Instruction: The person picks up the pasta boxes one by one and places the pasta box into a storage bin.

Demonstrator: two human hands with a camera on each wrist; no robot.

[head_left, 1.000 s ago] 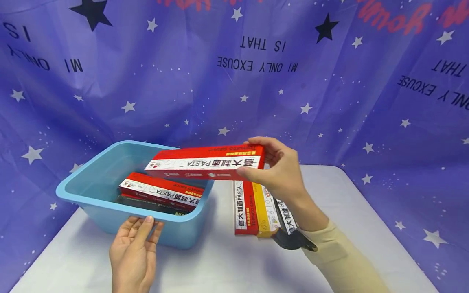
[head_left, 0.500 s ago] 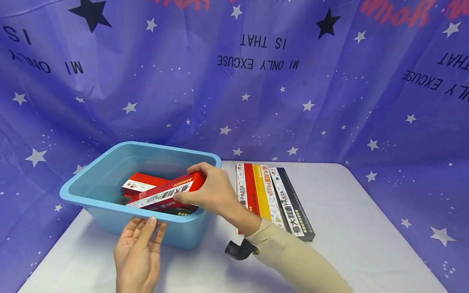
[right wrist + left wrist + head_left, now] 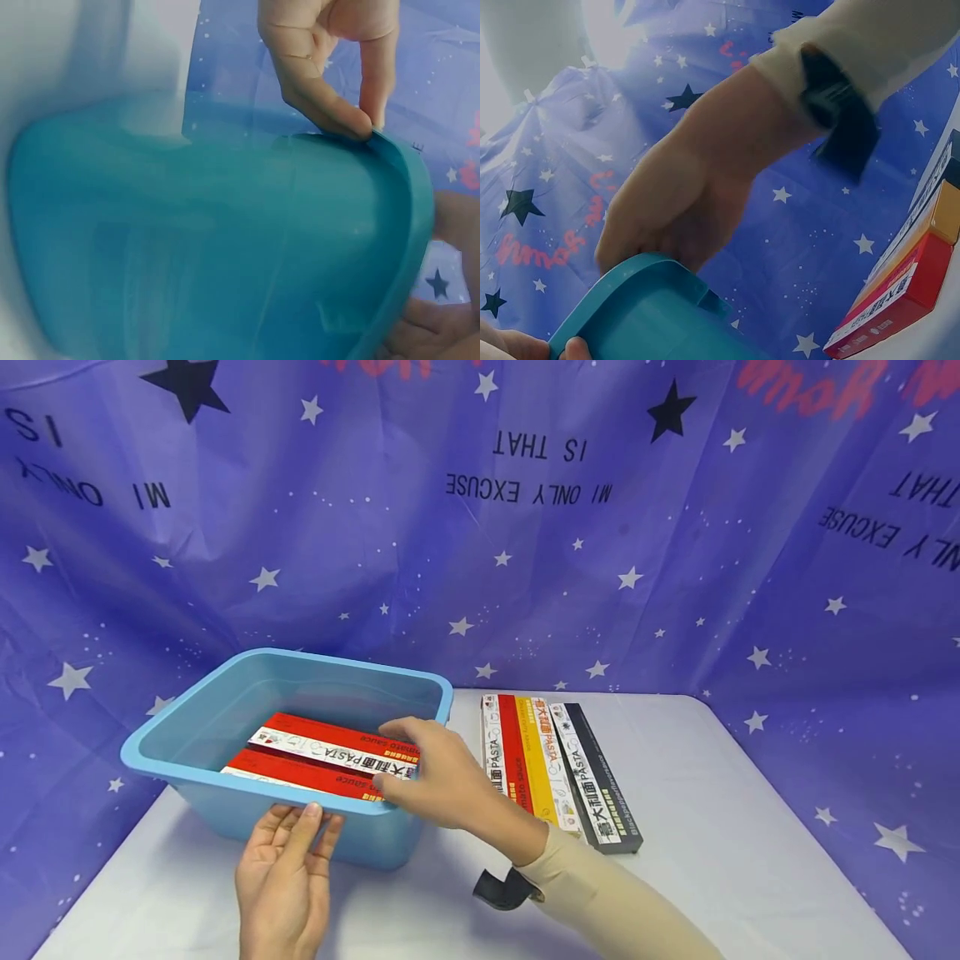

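My left hand (image 3: pixel 283 881) pinches the front rim of a light blue plastic basin (image 3: pixel 225 814), thumb on top and fingers below; the right wrist view shows this pinch (image 3: pixel 330 60) close up. Inside the basin lie two red pasta boxes, a rear one (image 3: pixel 330 739) and a front one (image 3: pixel 300 770), side by side and lengthwise. My right hand (image 3: pixel 442 777) reaches over the basin's right end with thumb and fingers spread apart, thumb near the front box's end. The boxes' right ends are partly hidden behind this hand.
To the right on the white table (image 3: pixel 720 827), a red pasta box (image 3: pixel 510 735), a yellow one (image 3: pixel 536 752) and a black one (image 3: pixel 600 768) lie side by side. A purple star-printed cloth (image 3: pixel 525 593) hangs behind. A black strap (image 3: pixel 502 889) hangs from the right wrist.
My right hand has carried a red pasta box leftward into the basin and let go of it there. It now lies flat in front of the other red box. The left hand keeps its place.
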